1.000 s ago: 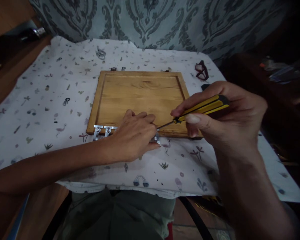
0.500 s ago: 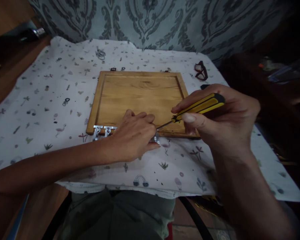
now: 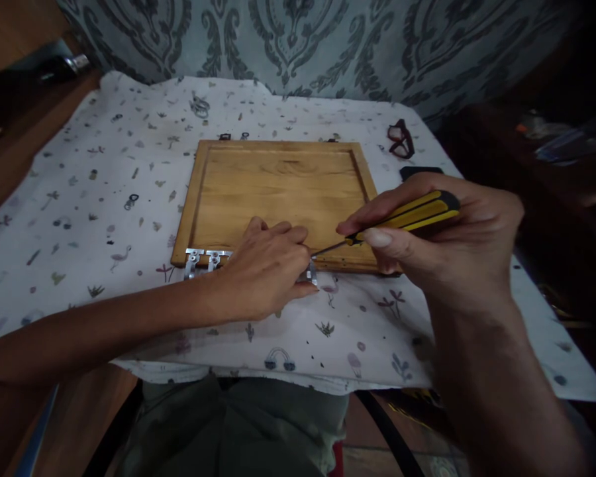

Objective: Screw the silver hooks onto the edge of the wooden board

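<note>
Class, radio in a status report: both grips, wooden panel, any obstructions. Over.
Right grip holding screwdriver, tip at metal bracket. Left grip on that bracket. Wooden panel flat on tablecloth. Left grip hides part of near edge; glasses clear of panel.

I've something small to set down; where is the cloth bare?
Left of the board, beyond the left forearm; also between left hand and the near edge of the cloth. Crowded: the board's near edge (brackets, left hand, screwdriver) and right side (right hand, glasses).

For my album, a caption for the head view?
Right hand steers a screwdriver to metal hardware on a wooden panel.
</note>
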{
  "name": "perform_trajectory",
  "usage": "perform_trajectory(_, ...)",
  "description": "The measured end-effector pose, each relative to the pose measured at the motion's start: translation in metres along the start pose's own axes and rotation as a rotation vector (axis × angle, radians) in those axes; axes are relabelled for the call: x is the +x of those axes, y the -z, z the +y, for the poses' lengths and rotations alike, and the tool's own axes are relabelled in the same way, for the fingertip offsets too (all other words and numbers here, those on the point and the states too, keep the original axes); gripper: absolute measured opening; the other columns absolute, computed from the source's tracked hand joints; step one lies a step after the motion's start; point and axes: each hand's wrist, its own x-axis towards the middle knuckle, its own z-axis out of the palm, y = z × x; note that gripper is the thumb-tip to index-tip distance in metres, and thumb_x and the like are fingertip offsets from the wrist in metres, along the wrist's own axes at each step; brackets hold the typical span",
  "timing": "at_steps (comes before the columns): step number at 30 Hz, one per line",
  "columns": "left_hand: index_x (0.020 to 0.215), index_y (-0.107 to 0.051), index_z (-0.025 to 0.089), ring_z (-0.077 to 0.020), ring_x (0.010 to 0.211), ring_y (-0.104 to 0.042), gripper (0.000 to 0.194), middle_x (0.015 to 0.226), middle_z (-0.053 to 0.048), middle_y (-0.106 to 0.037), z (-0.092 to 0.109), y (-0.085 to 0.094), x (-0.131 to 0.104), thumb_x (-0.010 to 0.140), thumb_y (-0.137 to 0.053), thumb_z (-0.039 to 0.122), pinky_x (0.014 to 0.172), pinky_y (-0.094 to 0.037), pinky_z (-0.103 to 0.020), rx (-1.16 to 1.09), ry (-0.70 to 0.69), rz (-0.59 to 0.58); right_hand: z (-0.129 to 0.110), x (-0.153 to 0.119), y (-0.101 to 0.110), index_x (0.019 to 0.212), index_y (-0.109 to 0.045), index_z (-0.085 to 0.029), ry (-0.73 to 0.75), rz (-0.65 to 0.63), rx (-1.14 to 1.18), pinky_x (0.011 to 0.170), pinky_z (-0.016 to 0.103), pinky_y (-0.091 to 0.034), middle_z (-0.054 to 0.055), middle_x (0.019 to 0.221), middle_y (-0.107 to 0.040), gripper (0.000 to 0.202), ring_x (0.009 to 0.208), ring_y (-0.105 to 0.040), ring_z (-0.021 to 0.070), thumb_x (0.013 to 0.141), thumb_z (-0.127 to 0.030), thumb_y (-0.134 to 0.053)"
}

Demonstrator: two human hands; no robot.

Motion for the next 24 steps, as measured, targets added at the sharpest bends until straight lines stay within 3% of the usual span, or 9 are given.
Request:
perform_trajectory(5,0.085,-0.069,0.016,-0.0251,0.098,-0.059,0.034,0.096,-0.007,-0.063,0.0,0.001,-0.001,0.092,-0.063,0.048,0.079,-0.032,-0.038,-0.013,-0.004,0.002,0.002,0.001,0.01,0.102,-0.079,-0.031,-0.004,-0.165,0.067,0.039,0.025,-0.051,-0.002,0.084,-0.078,0.024,0.044,-0.06,0.0102,0.079,-0.027,-0.082)
perform_trajectory(7,0.086,-0.069,0.015,-0.0258,0.099,-0.059,0.033,0.096,-0.007,-0.064,0.0,0.001,-0.001,0.091,-0.064,0.048,0.078,-0.032,-0.038,-0.01,-0.005,-0.002,0.002,0.001,0.01,0.102,-0.08,-0.031,0.007,-0.166,0.069,0.046,0.026,-0.057,-0.002,0.075,-0.077,0.023,0.051,-0.066,0.0134,0.081,-0.024,-0.08)
perform_trajectory(9,0.087,-0.07,0.015,-0.0268,0.101,-0.059,0.034,0.097,-0.007,-0.064,0.001,0.002,-0.001,0.091,-0.064,0.048,0.078,-0.032,-0.039,-0.005,-0.001,-0.008,0.002,0.001,0.006,0.093,-0.081,-0.031,0.025,-0.1,0.052,0.044,0.026,-0.055,-0.003,0.066,-0.074,0.018,0.05,-0.066,0.0144,0.077,-0.021,-0.083)
perform_trajectory(12,0.09,-0.069,0.015,-0.0275,0.104,-0.059,0.035,0.102,-0.007,-0.065,0.001,0.002,0.0,0.092,-0.063,0.049,0.079,-0.032,-0.039,-0.004,-0.002,-0.01,0.002,0.001,-0.002,0.075,-0.08,-0.029,0.053,0.012,0.023,0.034,0.025,-0.046,-0.003,0.07,-0.075,0.014,0.041,-0.056,0.0111,0.069,-0.019,-0.088)
perform_trajectory(15,0.091,-0.069,0.015,-0.0277,0.104,-0.059,0.034,0.103,-0.007,-0.065,0.001,0.001,0.0,0.092,-0.063,0.049,0.079,-0.032,-0.039,-0.006,-0.001,-0.019,0.001,0.003,-0.007,0.071,-0.078,-0.028,0.033,0.05,0.028,0.031,0.024,-0.042,-0.003,0.067,-0.072,0.015,0.04,-0.054,0.0105,0.065,-0.024,-0.091)
perform_trajectory(18,0.088,-0.069,0.015,-0.0265,0.1,-0.059,0.033,0.099,-0.007,-0.065,0.001,0.002,0.0,0.091,-0.065,0.048,0.078,-0.032,-0.039,-0.013,0.005,-0.019,0.0,0.005,-0.005,0.077,-0.078,-0.027,-0.003,-0.012,0.079,0.032,0.022,-0.046,-0.003,0.073,-0.075,0.014,0.039,-0.055,0.0087,0.069,-0.026,-0.089)
perform_trajectory(21,0.086,-0.069,0.015,-0.025,0.097,-0.059,0.034,0.097,-0.007,-0.065,0.001,0.002,0.0,0.09,-0.065,0.048,0.078,-0.032,-0.039,-0.014,0.004,-0.018,0.001,0.005,0.003,0.095,-0.08,-0.026,-0.015,-0.129,0.123,0.039,0.021,-0.052,0.0,0.083,-0.079,0.021,0.043,-0.061,0.0088,0.074,-0.021,-0.084)
perform_trajectory(24,0.087,-0.07,0.015,-0.0246,0.097,-0.059,0.034,0.098,-0.007,-0.065,0.0,0.001,0.0,0.091,-0.065,0.048,0.078,-0.032,-0.038,-0.009,0.005,-0.017,0.002,0.003,0.008,0.096,-0.081,-0.025,-0.023,-0.145,0.111,0.044,0.023,-0.056,0.0,0.077,-0.078,0.02,0.047,-0.065,0.0107,0.077,-0.021,-0.082)
